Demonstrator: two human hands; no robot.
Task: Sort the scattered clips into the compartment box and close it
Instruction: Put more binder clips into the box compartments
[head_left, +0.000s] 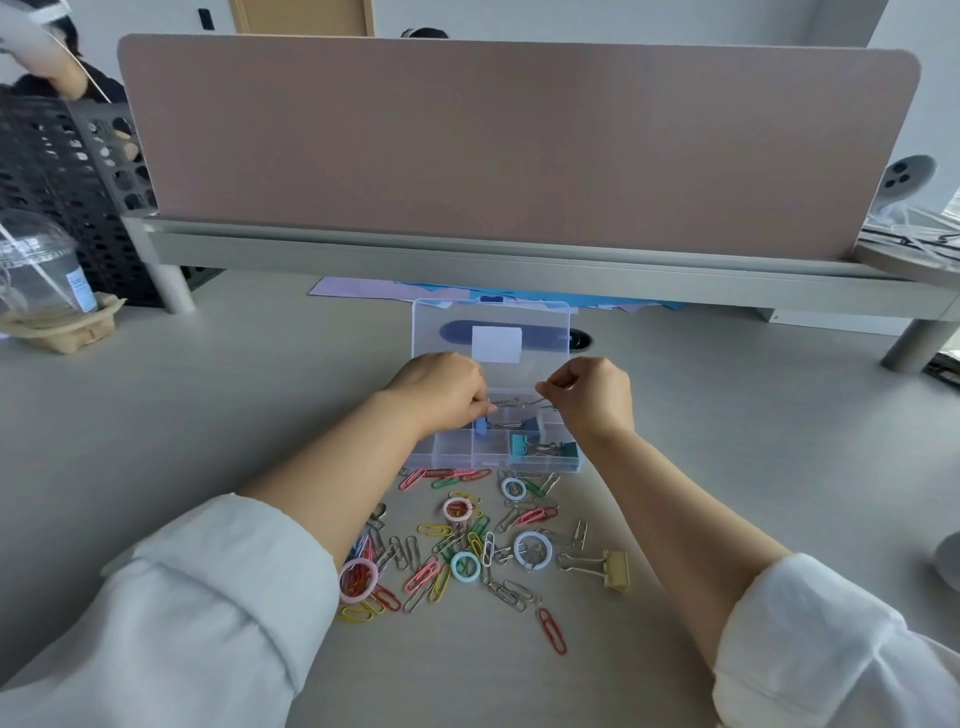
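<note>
Head view: left hand (441, 389), right hand (592, 397) pinch wire clip (519, 404) above box (452, 451), paperclips (434, 530) near

Clear compartment box (451, 448); teal binder clips (518, 446); gold binder clip (616, 569).

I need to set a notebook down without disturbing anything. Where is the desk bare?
Bare desk lies left, between the cup carrier and the left forearm, and right, between the compartment box and the shelf leg. Crowded: the scattered clips in front of the box.
</note>
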